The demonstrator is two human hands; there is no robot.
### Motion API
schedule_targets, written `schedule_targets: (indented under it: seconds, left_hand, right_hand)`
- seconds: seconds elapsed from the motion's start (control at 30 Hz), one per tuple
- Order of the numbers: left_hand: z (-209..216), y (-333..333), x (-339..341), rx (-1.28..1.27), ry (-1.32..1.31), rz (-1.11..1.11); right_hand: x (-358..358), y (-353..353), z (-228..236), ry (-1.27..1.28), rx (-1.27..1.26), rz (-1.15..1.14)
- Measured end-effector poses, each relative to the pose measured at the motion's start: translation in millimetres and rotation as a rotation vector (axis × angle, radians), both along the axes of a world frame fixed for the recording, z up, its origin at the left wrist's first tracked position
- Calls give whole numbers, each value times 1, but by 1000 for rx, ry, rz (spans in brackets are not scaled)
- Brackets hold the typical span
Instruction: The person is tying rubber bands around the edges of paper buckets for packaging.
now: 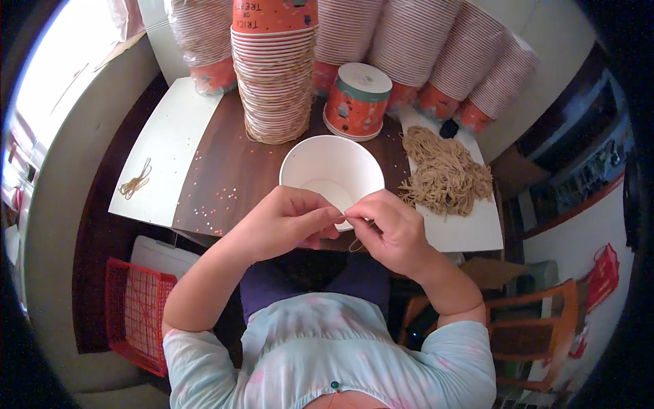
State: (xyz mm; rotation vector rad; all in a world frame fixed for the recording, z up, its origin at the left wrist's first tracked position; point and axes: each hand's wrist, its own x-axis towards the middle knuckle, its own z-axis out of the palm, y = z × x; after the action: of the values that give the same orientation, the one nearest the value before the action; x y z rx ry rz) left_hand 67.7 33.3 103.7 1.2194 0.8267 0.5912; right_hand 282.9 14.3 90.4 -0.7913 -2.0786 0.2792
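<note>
A white-lined paper bucket [332, 163] stands with its mouth up at the table's near edge. Over its near rim, my left hand [289, 218] and my right hand [390, 228] meet fingertip to fingertip. Both are closed in a pinch on a thin tan cord [355, 245], and a short loop of it hangs below my right fingers. The cord between the fingertips is mostly hidden. How it joins the bucket, if at all, I cannot tell. To the right lies a heaped pile of tan cords [446, 170].
Behind the bucket rises a tall nested stack of orange buckets [274, 82], beside an upturned orange bucket [357, 102]. Several wrapped stacks [412, 41] line the back. Loose cords [136, 180] and small paper dots [214, 204] lie left. A red basket [139, 313] and wooden chair [531, 334] flank me.
</note>
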Motion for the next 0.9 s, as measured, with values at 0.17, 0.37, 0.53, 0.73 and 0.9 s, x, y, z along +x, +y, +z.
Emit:
schedule_targets:
  seconds: [0.17,0.37,0.53,0.73,0.9]
  left_hand:
    - [-8,-4,6,159,-30,48]
    - [-3,-30,4,545,173,145]
    - [-1,-34,3,903,262,187]
    - [-10,24,-28,840,309,496]
    - [-51,83,-41,593,273,456]
  right_hand:
    - [-3,0,1,-35,55,4]
    - [0,-5,6,-87,13,100]
    - [-7,-4,19,-157,11,112]
    - [-17,64,36,-152,-281,-13]
    - [-42,114,1,-205,-545,-54]
